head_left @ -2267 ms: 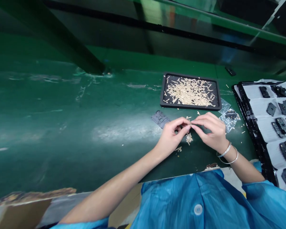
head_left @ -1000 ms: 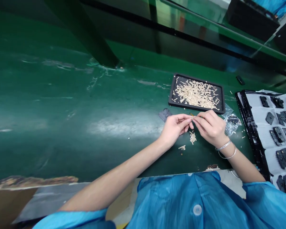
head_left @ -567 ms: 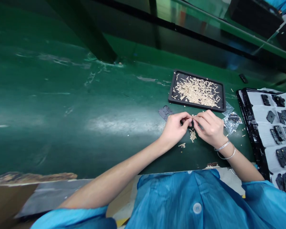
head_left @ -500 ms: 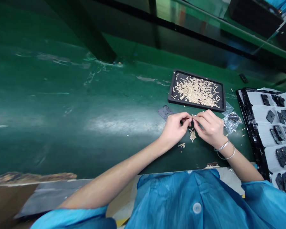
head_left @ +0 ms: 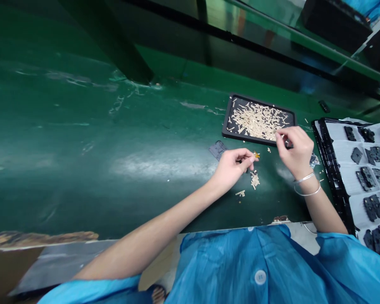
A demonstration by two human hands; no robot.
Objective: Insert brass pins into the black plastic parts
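Observation:
My left hand [head_left: 236, 166] pinches a small amber-coloured piece [head_left: 256, 155] between thumb and fingertips, above the green bench. My right hand [head_left: 294, 145] is over the front right corner of a black tray [head_left: 255, 138] full of small pale strips [head_left: 256, 120]. Its thumb and forefinger are pressed together at the edge of the strips, and whatever they grip is too small to make out. Just behind my left hand lies a flat dark grey plate [head_left: 218, 149]. A little heap of pale strips [head_left: 255, 180] sits on the bench between my hands.
On the right stands a black box [head_left: 331, 169] lined with white paper, holding several black moulded parts [head_left: 373, 207]. A clear plastic bag [head_left: 314, 160] is partly hidden by my right hand. A green post [head_left: 129, 59] rises from the bench at the back.
My right hand has left my left hand and moved right and away from me to the tray's corner. The amber piece in my left hand now shows. My left hand has barely moved.

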